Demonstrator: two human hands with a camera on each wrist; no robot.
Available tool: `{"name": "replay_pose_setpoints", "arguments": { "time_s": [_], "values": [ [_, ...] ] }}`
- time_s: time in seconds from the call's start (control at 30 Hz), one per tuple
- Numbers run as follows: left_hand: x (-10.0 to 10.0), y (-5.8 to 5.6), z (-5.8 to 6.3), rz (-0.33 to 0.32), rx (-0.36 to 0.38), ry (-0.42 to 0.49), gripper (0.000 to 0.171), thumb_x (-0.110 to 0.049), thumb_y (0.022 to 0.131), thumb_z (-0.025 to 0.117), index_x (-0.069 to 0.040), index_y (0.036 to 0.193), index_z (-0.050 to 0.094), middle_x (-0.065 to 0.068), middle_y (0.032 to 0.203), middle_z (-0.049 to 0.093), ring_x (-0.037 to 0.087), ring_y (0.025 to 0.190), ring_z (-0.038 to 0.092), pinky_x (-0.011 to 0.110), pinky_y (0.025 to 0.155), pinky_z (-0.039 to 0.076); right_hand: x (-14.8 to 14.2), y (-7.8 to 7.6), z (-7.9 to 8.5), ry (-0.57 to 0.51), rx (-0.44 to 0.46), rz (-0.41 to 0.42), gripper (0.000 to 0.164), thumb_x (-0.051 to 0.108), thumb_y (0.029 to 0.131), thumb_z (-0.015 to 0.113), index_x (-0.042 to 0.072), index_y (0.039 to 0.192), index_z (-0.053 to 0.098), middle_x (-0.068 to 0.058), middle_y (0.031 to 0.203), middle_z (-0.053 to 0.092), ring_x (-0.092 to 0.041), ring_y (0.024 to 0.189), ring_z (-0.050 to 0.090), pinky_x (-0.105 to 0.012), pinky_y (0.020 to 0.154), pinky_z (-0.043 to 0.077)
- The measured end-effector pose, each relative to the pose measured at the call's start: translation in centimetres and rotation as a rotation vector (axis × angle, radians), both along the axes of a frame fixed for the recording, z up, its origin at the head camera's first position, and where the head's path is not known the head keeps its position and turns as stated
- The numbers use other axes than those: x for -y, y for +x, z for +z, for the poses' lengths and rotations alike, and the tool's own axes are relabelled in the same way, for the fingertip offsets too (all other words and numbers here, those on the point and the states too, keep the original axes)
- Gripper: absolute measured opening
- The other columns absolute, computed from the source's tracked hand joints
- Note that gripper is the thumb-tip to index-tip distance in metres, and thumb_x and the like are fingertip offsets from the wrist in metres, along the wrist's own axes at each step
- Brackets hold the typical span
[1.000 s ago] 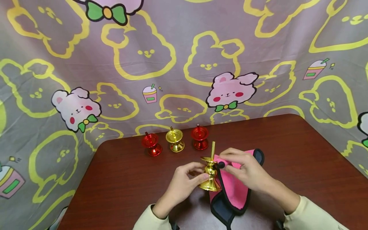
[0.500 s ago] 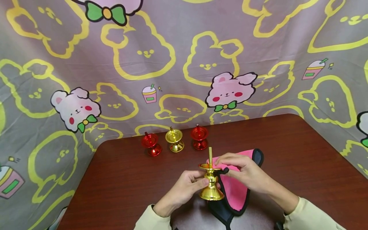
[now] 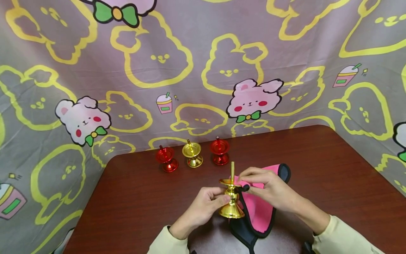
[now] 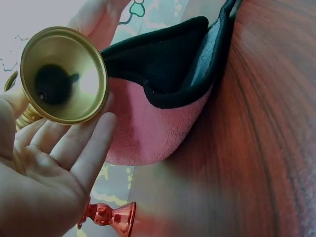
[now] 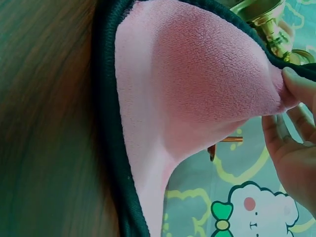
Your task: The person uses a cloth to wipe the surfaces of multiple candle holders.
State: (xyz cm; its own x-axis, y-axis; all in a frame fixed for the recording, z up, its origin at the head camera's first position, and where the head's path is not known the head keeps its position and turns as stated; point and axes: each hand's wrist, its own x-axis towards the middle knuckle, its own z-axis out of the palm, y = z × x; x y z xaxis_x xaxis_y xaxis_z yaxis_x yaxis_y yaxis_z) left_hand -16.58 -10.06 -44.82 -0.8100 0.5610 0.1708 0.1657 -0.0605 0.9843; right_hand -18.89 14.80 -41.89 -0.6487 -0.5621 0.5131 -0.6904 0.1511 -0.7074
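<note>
My left hand (image 3: 203,210) holds a shiny gold candle holder (image 3: 232,211) by its stem, roughly upright, its thin spike pointing up. The left wrist view looks into the hollow underside of its base (image 4: 89,98), with several fingers stretched out behind it. Beside the holder's upper dish, my right hand (image 3: 274,188) pinches a pink plush cloth (image 3: 261,211) with black edging. A pinched fold of it lies right at the dish rim. The cloth hangs down from my fingers, its dark lining (image 4: 153,59) showing in the left wrist view.
At the back of the brown table (image 3: 133,197) stand three smaller candle holders in a row: a red one (image 3: 169,165), a gold one (image 3: 194,161) and another red one (image 3: 220,158). A patterned curtain (image 3: 196,53) hangs behind the table.
The gold candle holder has come slightly down toward me and changed its tilt a little. My right hand has shifted slightly with the pinched cloth at the dish. The three back holders stay put.
</note>
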Motion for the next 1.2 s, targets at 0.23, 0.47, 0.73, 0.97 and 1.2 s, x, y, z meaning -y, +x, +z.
{"name": "replay_pose_setpoints", "arguments": {
  "time_s": [0.23, 0.47, 0.73, 0.97, 1.2],
  "values": [
    [-0.3, -0.2, 0.3, 0.097, -0.044, -0.107, 0.023, -0.008, 0.099, 0.063, 0.012, 0.107, 0.070, 0.025, 0.092, 0.072, 0.005, 0.075, 0.066, 0.021, 0.068, 0.053, 0.3, 0.0, 0.4, 0.074, -0.077, -0.061, 0.041, -0.009, 0.081, 0.078, 0.008, 0.118, 0.074, 0.003, 0.111, 0.067, -0.014, 0.101, 0.062, -0.024, 0.081, 0.055],
    [-0.9, 0.1, 0.9, 0.207, -0.038, -0.166, 0.021, -0.010, 0.095, 0.070, 0.006, 0.108, 0.073, 0.016, 0.094, 0.075, 0.008, 0.081, 0.069, 0.023, 0.071, 0.056, 1.1, 0.1, 0.7, 0.131, -0.154, -0.112, 0.038, -0.011, 0.079, 0.078, 0.006, 0.113, 0.076, 0.004, 0.107, 0.066, -0.013, 0.094, 0.060, -0.023, 0.075, 0.054],
    [-1.4, 0.5, 0.9, 0.466, -0.363, -0.518, 0.020, -0.036, 0.085, 0.080, -0.016, 0.087, 0.079, -0.015, 0.066, 0.068, -0.005, 0.059, 0.054, 0.018, 0.053, 0.042, 2.5, 0.8, 1.2, 0.302, -0.210, -0.202, 0.029, -0.001, 0.080, 0.082, 0.013, 0.105, 0.078, 0.006, 0.100, 0.063, -0.008, 0.086, 0.060, -0.023, 0.071, 0.054],
    [-2.0, 0.8, 0.8, 0.633, -0.775, -0.806, 0.032, -0.051, 0.080, 0.080, -0.021, 0.072, 0.073, -0.011, 0.047, 0.047, 0.010, 0.043, 0.046, 0.026, 0.041, 0.028, 3.7, 1.4, 1.5, 0.375, -0.271, -0.267, 0.023, 0.003, 0.082, 0.081, 0.009, 0.104, 0.077, 0.006, 0.093, 0.059, -0.007, 0.079, 0.055, -0.022, 0.067, 0.052],
    [-1.4, 0.3, 0.7, 0.616, -0.743, -0.774, 0.041, -0.056, 0.080, 0.077, -0.024, 0.062, 0.061, -0.015, 0.047, 0.041, 0.001, 0.044, 0.034, 0.022, 0.043, 0.024, 3.4, 1.4, 1.5, 0.328, -0.079, -0.276, 0.033, 0.005, 0.084, 0.081, 0.007, 0.116, 0.074, 0.005, 0.100, 0.060, -0.007, 0.083, 0.057, -0.021, 0.068, 0.053]
  ]
}}
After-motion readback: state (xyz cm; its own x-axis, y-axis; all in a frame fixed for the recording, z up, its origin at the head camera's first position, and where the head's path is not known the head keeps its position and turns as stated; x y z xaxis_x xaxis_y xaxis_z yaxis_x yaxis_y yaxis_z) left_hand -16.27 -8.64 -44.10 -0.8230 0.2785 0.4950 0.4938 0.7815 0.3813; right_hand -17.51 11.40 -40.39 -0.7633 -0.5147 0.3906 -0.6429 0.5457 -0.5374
